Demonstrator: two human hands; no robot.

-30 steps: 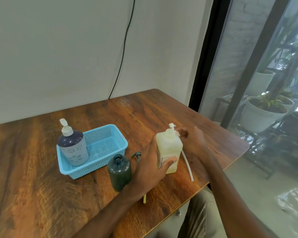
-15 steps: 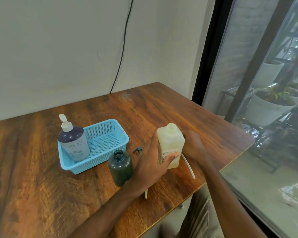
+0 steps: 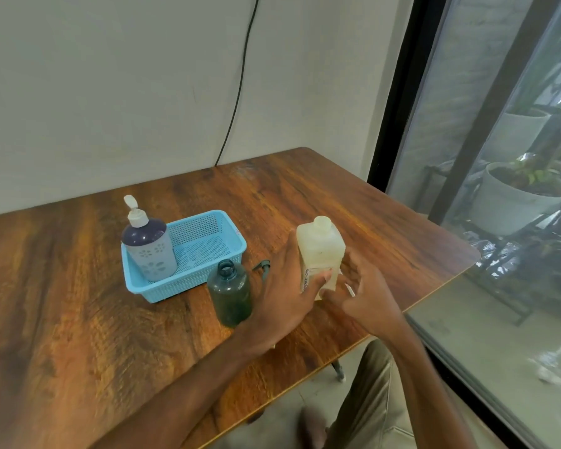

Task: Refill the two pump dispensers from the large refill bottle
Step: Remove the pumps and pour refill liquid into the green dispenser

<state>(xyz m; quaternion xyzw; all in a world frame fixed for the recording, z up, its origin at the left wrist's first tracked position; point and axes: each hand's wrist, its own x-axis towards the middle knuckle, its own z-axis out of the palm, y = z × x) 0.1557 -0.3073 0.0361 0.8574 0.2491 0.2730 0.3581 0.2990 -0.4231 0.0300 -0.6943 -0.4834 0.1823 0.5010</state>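
Note:
A cream square dispenser bottle (image 3: 319, 251) stands near the table's right front edge with its neck open. My left hand (image 3: 282, 303) grips its left side, thumb on the label. My right hand (image 3: 366, 296) hovers just right of the bottle's base, fingers loosely spread. A bit of white pump tube (image 3: 350, 290) shows between them; the rest of the pump is hidden. A dark green dispenser bottle (image 3: 230, 296), also open, stands left of my left hand, with its dark pump head (image 3: 263, 265) lying behind it. The large purple-and-white refill bottle (image 3: 148, 251) stands in a blue basket (image 3: 214, 251).
The wooden table (image 3: 78, 335) meets a plain wall at the back, where a black cable (image 3: 237, 89) hangs down. A glass door with a black frame (image 3: 399, 124) runs along the right; potted plants stand beyond it. My knee shows under the table's front edge.
My right hand pulled the white pump out of the cream bottle and brought it down to the table beside the bottle. The left hand kept its hold on the bottle.

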